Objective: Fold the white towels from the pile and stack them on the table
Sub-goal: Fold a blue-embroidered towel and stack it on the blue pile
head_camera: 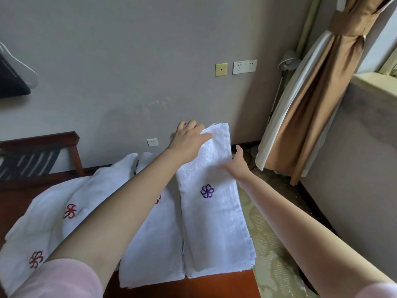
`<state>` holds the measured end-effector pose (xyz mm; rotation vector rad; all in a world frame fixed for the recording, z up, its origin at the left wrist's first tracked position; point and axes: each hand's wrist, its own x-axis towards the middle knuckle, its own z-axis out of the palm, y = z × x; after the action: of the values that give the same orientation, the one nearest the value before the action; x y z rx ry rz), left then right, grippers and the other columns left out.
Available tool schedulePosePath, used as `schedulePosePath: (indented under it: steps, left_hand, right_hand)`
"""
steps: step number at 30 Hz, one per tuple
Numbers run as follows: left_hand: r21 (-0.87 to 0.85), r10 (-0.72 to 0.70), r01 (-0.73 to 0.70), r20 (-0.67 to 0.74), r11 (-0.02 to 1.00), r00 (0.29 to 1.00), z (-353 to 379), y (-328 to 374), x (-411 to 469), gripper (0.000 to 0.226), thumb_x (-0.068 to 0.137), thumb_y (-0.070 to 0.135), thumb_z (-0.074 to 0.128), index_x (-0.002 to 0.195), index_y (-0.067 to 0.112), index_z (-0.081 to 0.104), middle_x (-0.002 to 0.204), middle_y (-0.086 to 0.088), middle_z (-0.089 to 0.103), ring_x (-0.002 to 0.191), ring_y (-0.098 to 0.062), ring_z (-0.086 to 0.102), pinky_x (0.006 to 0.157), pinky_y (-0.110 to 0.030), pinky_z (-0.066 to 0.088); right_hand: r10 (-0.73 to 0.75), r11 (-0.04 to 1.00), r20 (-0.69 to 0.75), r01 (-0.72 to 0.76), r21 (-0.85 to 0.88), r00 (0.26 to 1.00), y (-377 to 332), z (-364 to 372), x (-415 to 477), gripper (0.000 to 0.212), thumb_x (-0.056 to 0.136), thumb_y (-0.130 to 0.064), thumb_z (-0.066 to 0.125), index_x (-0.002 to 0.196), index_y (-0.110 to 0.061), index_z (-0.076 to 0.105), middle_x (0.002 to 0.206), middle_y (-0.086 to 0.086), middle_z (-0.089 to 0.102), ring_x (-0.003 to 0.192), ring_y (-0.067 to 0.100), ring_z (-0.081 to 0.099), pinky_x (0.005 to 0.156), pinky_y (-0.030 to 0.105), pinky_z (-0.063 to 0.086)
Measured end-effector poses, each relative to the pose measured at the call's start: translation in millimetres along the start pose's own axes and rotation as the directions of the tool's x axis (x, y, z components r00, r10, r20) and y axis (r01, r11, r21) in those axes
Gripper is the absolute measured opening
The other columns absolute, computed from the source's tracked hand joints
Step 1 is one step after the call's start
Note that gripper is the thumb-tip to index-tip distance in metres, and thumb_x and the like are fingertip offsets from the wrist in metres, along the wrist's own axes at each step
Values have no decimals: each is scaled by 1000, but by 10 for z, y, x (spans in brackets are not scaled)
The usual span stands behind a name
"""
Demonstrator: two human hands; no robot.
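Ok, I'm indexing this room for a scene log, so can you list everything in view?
purple-logo towel: 1, white, folded, on top of the right stack
middle stack: 1, white folded towels, beside the right stack
unfolded pile: 1, white with red logos, table's left
table: 1, dark red wood
luggage rack: 1, dark wood, back left
double socket: 1, white, wall
wall plate: 1, yellow, beside it
low socket: 1, white, near the floor
curtain: 1, brown, white lining, tied, right
floor lamp: 1, grey, by the curtain
carpet: patterned green-beige
left hand: holds the towel's far end
right hand: at its right edge
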<state>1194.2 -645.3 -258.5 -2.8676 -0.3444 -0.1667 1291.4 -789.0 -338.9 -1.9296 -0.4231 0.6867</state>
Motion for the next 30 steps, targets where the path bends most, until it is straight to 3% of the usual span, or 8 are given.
schedulePosePath:
  steps: [2,4,7,13,19,23,26,30]
  left_hand:
    - [-32,0,1,37,999,999,113,-131,180,80,71,-16,39,132,35,46,110,0,40,110,-26,35,99,-40,35]
    - [-26,27,-26,69,999,997,245,-221,353,81,72,-16,39,134,35,44,111,0,41,111,-25,35,103,-40,31]
    - [-7,74,-74,103,997,992,497,-323,628,79,72,-15,40,135,32,42,110,-2,42,112,-25,35,107,-39,24]
    - [-105,-139,151,120,983,983,1212,-455,890,65,85,4,47,143,28,31,130,-3,38,122,-26,34,110,-41,20]
    - [-323,-624,682,277,656,731,1756,-608,598,39,96,39,44,122,11,46,126,-11,46,120,-30,39,94,-40,38]
    - [-469,-582,774,513,426,631,1844,-558,494,33,95,39,44,100,7,47,103,-11,58,90,-29,55,77,-37,46]
    - [-532,-587,748,480,396,652,1846,-500,498,18,93,24,50,87,12,38,87,-8,50,64,-17,42,55,-28,36]
    - [-564,-607,781,531,268,591,1847,-424,461,35,95,25,48,123,7,39,101,-11,57,71,-21,53,53,-27,37]
  right_hand:
    - [47,981,97,-64,184,994,-48,-8,201,97,82,-8,69,152,-13,3,127,5,46,98,16,56,75,31,50]
    - [56,962,168,-99,256,984,-83,-4,396,75,82,-4,66,145,-7,26,113,6,53,83,13,57,60,25,47]
    - [39,937,232,-116,330,972,-33,54,733,38,77,2,64,115,0,59,101,16,66,86,28,64,70,33,54]
    - [213,957,64,-221,187,975,267,300,1215,30,82,-6,64,108,-11,50,82,5,61,67,19,58,55,28,47]
    - [220,975,-132,-222,-1,967,508,518,1371,35,78,-25,58,111,-24,44,77,-1,65,64,19,63,56,34,50]
    - [168,985,-225,-172,2,960,520,524,1362,36,83,-25,61,114,-21,45,73,-6,59,60,14,59,51,27,43]
    - [129,991,-292,-133,4,948,523,519,1309,39,87,-28,62,120,-17,45,71,-8,54,57,10,53,49,25,36]
    - [183,979,-213,-199,-55,960,526,473,1227,50,89,-33,60,130,-16,38,73,-7,50,60,12,53,51,27,39]
